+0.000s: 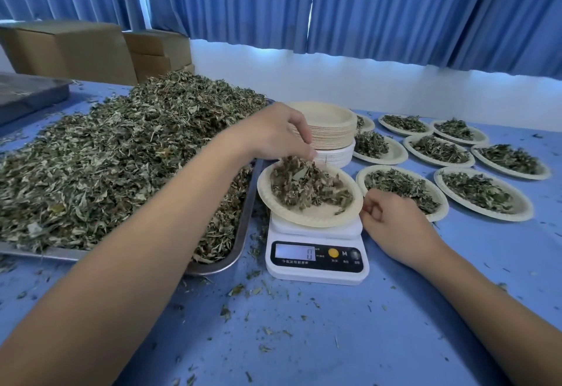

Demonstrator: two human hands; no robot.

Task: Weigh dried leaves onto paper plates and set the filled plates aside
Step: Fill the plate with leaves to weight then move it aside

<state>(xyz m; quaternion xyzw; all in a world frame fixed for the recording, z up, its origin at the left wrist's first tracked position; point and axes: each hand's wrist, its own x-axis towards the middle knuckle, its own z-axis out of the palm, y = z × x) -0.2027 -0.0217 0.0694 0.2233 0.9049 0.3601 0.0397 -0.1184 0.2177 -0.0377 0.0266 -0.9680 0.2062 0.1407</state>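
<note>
A white digital scale (316, 259) stands on the blue table, its display showing 0. On it rests a paper plate (319, 217) with a heap of dried leaves (307, 186). My left hand (273, 133) hovers over the plate's far left edge, fingertips down and touching the top of the heap. My right hand (392, 221) lies at the plate's right rim with fingers curled, thumb and forefinger at the rim. A big pile of dried leaves (127, 148) fills a metal tray (240, 233) to the left.
A stack of unused paper plates (331, 125) stands behind the scale. Several filled plates (483, 194) lie on the right of the table. Cardboard boxes (76, 48) and a second grey tray (27, 93) sit at the back left. Leaf crumbs litter the tabletop.
</note>
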